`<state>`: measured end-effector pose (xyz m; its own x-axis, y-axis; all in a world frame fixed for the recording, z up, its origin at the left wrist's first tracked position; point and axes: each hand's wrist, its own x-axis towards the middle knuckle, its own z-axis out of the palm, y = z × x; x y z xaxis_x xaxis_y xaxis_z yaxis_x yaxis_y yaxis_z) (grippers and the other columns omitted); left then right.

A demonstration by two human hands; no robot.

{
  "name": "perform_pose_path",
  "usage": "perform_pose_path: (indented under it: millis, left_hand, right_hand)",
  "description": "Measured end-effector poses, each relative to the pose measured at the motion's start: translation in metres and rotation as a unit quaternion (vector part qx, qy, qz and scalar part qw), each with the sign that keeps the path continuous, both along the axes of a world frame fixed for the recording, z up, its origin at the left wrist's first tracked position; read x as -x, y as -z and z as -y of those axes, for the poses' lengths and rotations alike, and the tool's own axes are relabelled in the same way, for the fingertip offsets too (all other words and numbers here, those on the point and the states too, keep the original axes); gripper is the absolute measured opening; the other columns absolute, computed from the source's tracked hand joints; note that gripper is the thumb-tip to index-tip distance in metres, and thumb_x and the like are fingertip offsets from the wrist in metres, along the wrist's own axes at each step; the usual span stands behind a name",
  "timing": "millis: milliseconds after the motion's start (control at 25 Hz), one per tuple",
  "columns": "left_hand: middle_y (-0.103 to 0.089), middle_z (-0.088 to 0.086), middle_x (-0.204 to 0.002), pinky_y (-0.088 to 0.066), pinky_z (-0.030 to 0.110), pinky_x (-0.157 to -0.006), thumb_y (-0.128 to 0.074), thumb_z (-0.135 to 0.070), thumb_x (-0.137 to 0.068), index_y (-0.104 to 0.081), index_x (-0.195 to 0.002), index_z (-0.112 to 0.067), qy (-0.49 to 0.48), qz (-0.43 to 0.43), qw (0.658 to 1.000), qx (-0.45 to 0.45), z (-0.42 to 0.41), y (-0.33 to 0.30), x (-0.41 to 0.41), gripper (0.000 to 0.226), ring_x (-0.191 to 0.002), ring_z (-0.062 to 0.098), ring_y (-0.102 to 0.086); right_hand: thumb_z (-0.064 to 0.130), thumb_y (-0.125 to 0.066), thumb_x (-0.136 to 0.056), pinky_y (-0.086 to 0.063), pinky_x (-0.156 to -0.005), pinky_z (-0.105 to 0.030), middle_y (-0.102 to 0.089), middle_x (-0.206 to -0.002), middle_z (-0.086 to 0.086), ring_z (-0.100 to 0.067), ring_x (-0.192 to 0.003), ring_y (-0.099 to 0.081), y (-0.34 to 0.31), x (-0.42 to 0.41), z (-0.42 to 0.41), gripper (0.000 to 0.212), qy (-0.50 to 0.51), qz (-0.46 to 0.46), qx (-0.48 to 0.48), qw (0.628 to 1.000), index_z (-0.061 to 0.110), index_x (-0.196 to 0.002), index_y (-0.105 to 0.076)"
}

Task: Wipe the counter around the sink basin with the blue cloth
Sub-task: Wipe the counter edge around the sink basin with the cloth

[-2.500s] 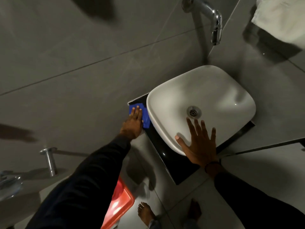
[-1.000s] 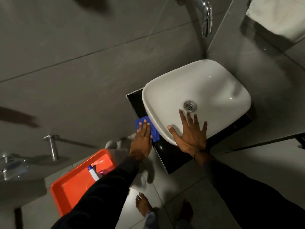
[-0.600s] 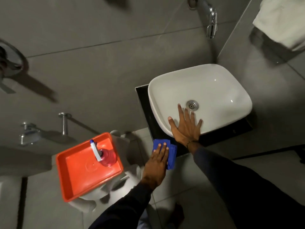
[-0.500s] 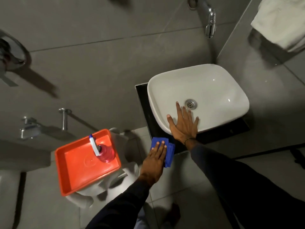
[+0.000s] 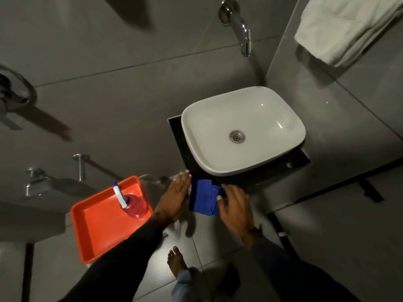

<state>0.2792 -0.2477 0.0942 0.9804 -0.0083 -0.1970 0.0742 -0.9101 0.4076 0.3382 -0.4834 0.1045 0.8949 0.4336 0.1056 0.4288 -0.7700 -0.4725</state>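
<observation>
The blue cloth [image 5: 202,197], folded, hangs at the front left corner of the black counter [image 5: 177,138], partly past its front edge. My left hand [image 5: 174,197] holds the cloth's left edge with straight fingers; its thumb is hidden. Fingers and thumb of my right hand [image 5: 234,205] pinch the cloth's right edge. The white sink basin [image 5: 192,147] stands on the counter just beyond both hands, with nothing in it.
A chrome tap [image 5: 245,35] juts from the grey wall above the basin. A white towel [image 5: 349,25] hangs at upper right. Left of my hands an orange tray [image 5: 96,227] carries a pink spray bottle [image 5: 133,207]. My bare foot [image 5: 176,260] stands on the floor tiles.
My left hand slid the cloth along the counter's left side to its front corner. My right hand has left the basin rim and come down onto the cloth's right edge.
</observation>
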Motion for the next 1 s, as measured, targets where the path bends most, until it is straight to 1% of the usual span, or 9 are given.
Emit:
perform_pose_path:
  millis: [40,120,200,280,360,480,640,840,1000]
  left_hand:
    - [0.008,0.012,-0.168,0.001,0.039,-0.13,-0.036,-0.017,-0.105,-0.004,-0.159,-0.005,-0.006,0.018,1.0,0.004,-0.009,-0.008,-0.006,0.064,-0.158,0.032,0.003]
    - [0.002,0.012,-0.17,-0.005,0.043,-0.13,-0.033,-0.026,-0.106,-0.006,-0.16,-0.006,0.002,0.062,0.998,0.009,-0.019,-0.027,-0.026,0.064,-0.158,0.029,0.003]
    - [0.001,0.009,-0.171,-0.004,0.041,-0.129,-0.027,-0.037,-0.106,-0.004,-0.161,-0.01,0.048,0.084,0.995,-0.017,-0.023,-0.044,-0.052,0.066,-0.159,0.026,0.003]
    - [0.001,0.007,-0.171,-0.003,0.041,-0.129,-0.024,-0.043,-0.106,-0.002,-0.161,-0.012,0.109,0.099,0.987,-0.06,-0.018,-0.056,-0.073,0.067,-0.159,0.026,0.003]
    - [0.002,0.007,-0.171,-0.002,0.043,-0.13,-0.022,-0.046,-0.106,0.001,-0.161,-0.013,0.161,0.084,0.979,-0.089,-0.009,-0.057,-0.085,0.068,-0.159,0.026,0.005]
    - [0.007,0.007,-0.171,-0.005,0.046,-0.13,-0.019,-0.048,-0.106,0.004,-0.161,-0.013,0.164,0.05,0.981,-0.094,0.001,-0.05,-0.086,0.07,-0.158,0.026,0.009]
    - [0.008,0.006,-0.171,-0.005,0.044,-0.13,-0.018,-0.047,-0.107,0.004,-0.161,-0.013,0.145,0.059,0.985,-0.076,0.002,-0.045,-0.084,0.068,-0.158,0.023,0.01]
    - [0.009,0.004,-0.171,-0.001,0.042,-0.13,-0.019,-0.044,-0.107,0.004,-0.161,-0.013,0.111,0.05,0.99,-0.077,0.018,-0.048,-0.085,0.067,-0.158,0.022,0.012]
    - [0.005,0.006,-0.171,-0.004,0.045,-0.13,-0.016,-0.046,-0.105,-0.002,-0.161,-0.011,0.087,0.043,0.991,-0.089,0.016,-0.049,-0.082,0.068,-0.158,0.024,0.009]
  right_hand:
    - [0.03,-0.055,-0.096,-0.045,-0.106,-0.041,-0.063,-0.136,-0.011,-0.03,-0.126,-0.059,0.005,0.009,-0.01,0.047,-0.033,-0.023,0.025,0.999,0.008,-0.137,-0.06]
    - [0.023,-0.053,-0.098,-0.038,-0.119,-0.043,-0.058,-0.146,-0.016,-0.031,-0.139,-0.051,0.017,0.021,-0.032,0.051,-0.085,-0.027,0.073,0.993,0.001,-0.143,-0.054]
    - [0.019,-0.051,-0.098,-0.032,-0.123,-0.046,-0.051,-0.151,-0.02,-0.033,-0.146,-0.043,0.027,0.023,-0.053,0.054,-0.12,-0.028,0.103,0.987,-0.004,-0.147,-0.047]
    - [0.02,-0.047,-0.099,-0.018,-0.128,-0.043,-0.033,-0.162,-0.021,-0.032,-0.154,-0.026,0.032,0.024,-0.065,0.063,-0.136,-0.057,0.145,0.978,-0.003,-0.155,-0.031]
    - [0.02,-0.045,-0.1,-0.008,-0.13,-0.04,-0.019,-0.167,-0.019,-0.029,-0.158,-0.013,0.043,0.029,-0.066,0.068,-0.127,-0.067,0.161,0.977,0.0,-0.159,-0.018]
    - [0.019,-0.039,-0.106,-0.012,-0.13,-0.039,-0.02,-0.168,-0.016,-0.027,-0.158,-0.014,0.046,0.029,-0.059,0.06,-0.12,-0.063,0.139,0.981,0.001,-0.16,-0.019]
    - [0.021,-0.041,-0.106,-0.018,-0.129,-0.039,-0.026,-0.166,-0.013,-0.026,-0.157,-0.02,0.045,0.023,-0.052,0.057,-0.126,-0.07,0.125,0.982,0.003,-0.158,-0.027]
    - [0.024,-0.04,-0.107,-0.014,-0.128,-0.038,-0.028,-0.166,-0.011,-0.025,-0.157,-0.02,0.046,0.004,-0.015,0.055,-0.153,-0.078,0.144,0.974,0.005,-0.158,-0.03]
    - [0.026,-0.03,-0.109,-0.003,-0.129,-0.034,-0.011,-0.17,-0.007,-0.022,-0.159,-0.006,0.044,-0.024,0.021,0.057,-0.139,-0.088,0.158,0.974,0.008,-0.161,-0.016]
